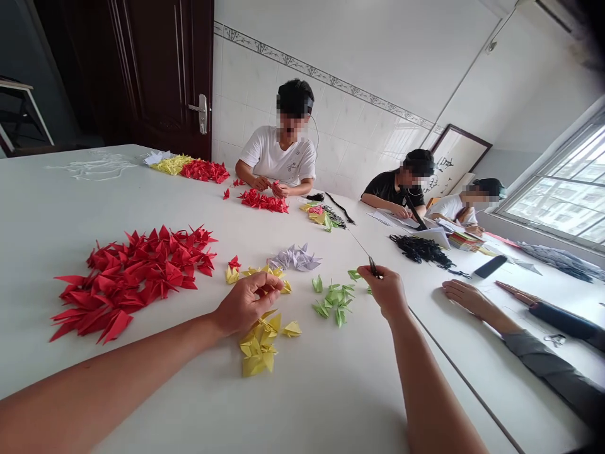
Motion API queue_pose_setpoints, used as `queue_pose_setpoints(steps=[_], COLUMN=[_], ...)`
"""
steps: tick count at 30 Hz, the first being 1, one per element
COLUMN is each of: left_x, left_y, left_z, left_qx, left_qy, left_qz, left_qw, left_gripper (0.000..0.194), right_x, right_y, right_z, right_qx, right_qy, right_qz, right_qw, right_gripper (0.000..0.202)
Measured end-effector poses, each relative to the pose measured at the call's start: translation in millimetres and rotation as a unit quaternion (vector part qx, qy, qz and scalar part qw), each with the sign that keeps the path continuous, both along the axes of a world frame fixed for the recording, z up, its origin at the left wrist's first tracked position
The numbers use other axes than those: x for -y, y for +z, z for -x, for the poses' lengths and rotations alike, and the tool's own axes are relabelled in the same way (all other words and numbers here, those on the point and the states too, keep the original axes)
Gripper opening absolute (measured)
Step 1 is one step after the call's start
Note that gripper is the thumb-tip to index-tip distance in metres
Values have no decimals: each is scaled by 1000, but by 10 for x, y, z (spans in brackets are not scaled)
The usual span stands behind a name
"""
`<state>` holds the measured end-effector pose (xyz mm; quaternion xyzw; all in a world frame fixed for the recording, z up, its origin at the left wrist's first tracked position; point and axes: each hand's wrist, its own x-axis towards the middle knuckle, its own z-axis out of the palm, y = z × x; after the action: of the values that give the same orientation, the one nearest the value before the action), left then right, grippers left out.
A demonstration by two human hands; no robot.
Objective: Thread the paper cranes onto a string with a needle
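Note:
My left hand (250, 301) hovers over yellow paper cranes (259, 347), its fingers curled together; whatever they pinch, if anything, is too small to make out. In my right hand (385, 287) is a small dark metal tool (374, 266), with a thin thread running from it up toward a strung bundle (321, 214) of coloured cranes. Green cranes (336, 299) lie between my hands. Behind my left hand are pale lilac cranes (295, 257), and a large heap of red cranes (137, 277) spreads to the left.
Across the white table (179, 403), a person (283, 154) handles red cranes. Black tassels (420, 249) lie at the right, near another person's hand (467, 299) and a dark roll (562, 320). Two more people sit at the far right. White strings (99, 165) lie far left.

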<state>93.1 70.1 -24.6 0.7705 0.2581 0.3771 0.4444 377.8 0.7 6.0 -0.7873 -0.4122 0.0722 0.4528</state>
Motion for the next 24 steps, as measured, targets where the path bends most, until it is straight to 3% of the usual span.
queue_pose_setpoints(steps=[6,10,13,17,20,24], left_x=[46,47,37,19,-2,-27], left_y=[12,9,4,-18,-38,-41], left_z=[6,6,2,-12,-21,-21], left_qx=[35,46,45,66,93,110], left_qy=[-25,-45,-56,-47,-41,-53], left_qz=[50,91,100,112,117,104], left_qw=[998,994,992,990,988,987], left_gripper=[38,30,21,18,17,14], right_x=[-62,24,65,68,66,86], right_y=[33,51,67,97,134,165], right_z=[914,1254,1286,1195,1092,1005], right_qx=[-106,-123,-135,-136,-65,81], right_qy=[191,273,316,345,320,305], right_qz=[-40,-29,-8,-3,-3,27], right_qw=[975,954,939,929,945,948], right_gripper=[34,23,22,38,42,33])
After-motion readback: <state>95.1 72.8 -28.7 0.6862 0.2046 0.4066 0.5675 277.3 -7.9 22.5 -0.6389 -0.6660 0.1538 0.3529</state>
